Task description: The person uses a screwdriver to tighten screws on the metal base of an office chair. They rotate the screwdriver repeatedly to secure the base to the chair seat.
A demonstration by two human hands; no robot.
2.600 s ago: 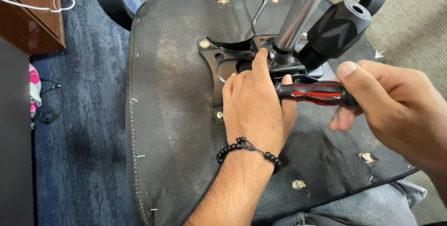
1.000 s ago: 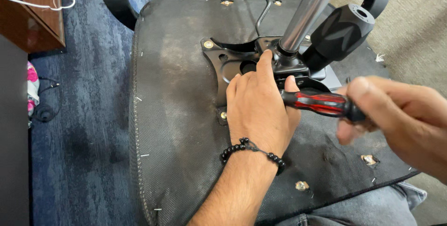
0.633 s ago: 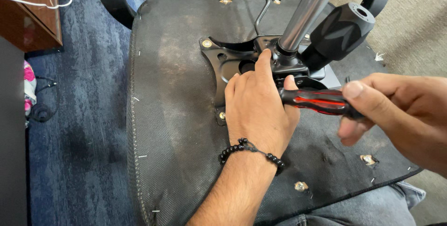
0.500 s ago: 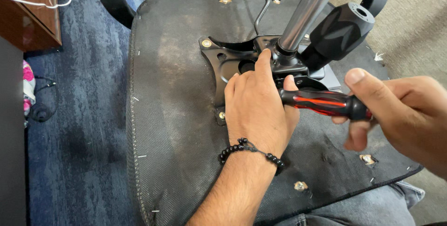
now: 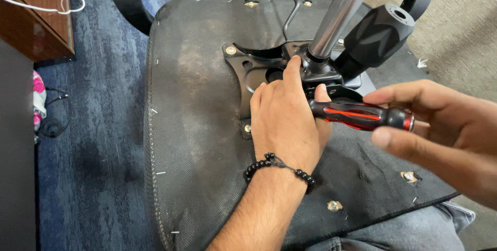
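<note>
Screwdriver (image 5: 362, 116) pinched by right hand (image 5: 445, 132); left hand (image 5: 284, 127) flat, covering bracket (image 5: 248, 70).

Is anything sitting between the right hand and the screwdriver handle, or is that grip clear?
Nothing visible does. The right hand has its fingers around the butt end of the red-and-black screwdriver. The left hand lies over the other end, resting on the black metal plate, hiding the tip.
</note>
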